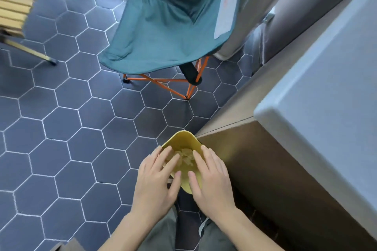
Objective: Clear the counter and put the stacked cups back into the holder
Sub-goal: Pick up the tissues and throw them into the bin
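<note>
Both hands, left hand [157, 177] and right hand [210, 177], hover open and empty over the yellow bin [184, 138]; pressing its crumpled scraps [186, 156] could tip it.

The single head-worn camera looks steeply down from standing height at the hexagon-tiled floor [67, 128], close above the person's left hand [157, 181] and right hand [212, 181], which fill the lower centre. Its wide angle bends the counter edge [306, 120] along the right side and takes in the teal folding chair [171, 24] farther ahead at the top. The person's own trouser legs [161, 232] show at the bottom edge, directly beneath the lens.
</note>
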